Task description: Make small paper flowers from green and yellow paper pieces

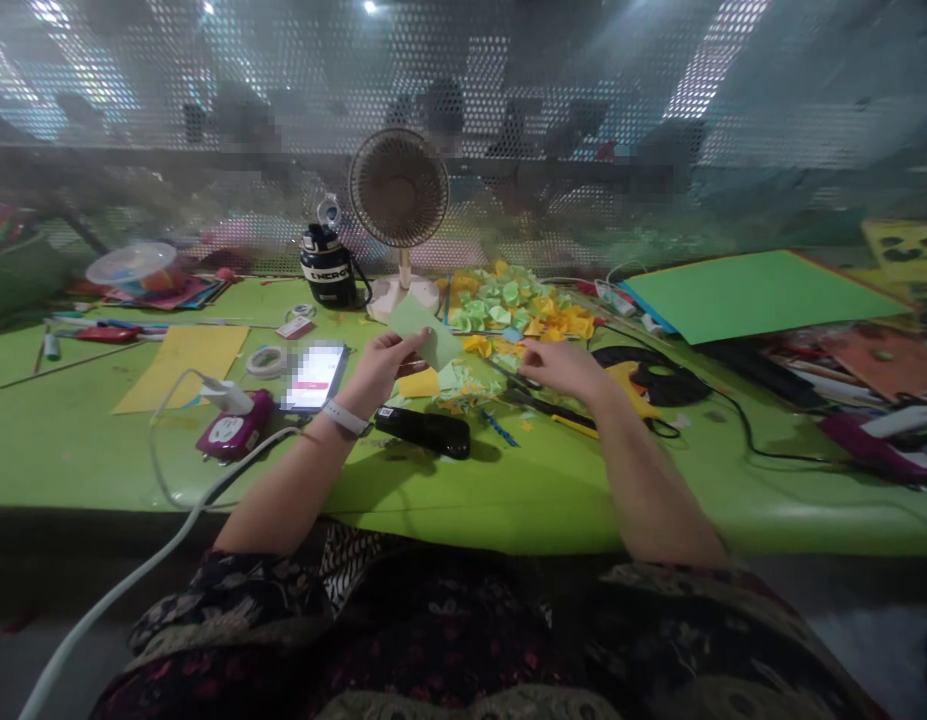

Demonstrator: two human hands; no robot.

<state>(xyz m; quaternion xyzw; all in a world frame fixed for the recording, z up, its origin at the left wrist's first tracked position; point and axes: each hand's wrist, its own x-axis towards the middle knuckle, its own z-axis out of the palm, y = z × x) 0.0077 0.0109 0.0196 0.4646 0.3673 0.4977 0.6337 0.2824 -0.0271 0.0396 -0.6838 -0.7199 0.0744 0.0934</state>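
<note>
Over the tabletop [448, 500], hands apart, left hand [388, 370] pinching a green paper square [425, 330], right hand [564, 367] by scissors [538, 400], a fan [399, 190] could scatter loose scraps [508, 310].

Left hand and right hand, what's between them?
The head view shows a green paper sheet and yellow paper scraps between the left hand and right hand.

The left hand [388, 368] was raised with its thumb on top and fingers curled, the forearm [290, 480] slanting inward; the right hand [564, 368] hung palm-down, its fingers pointing left.
</note>
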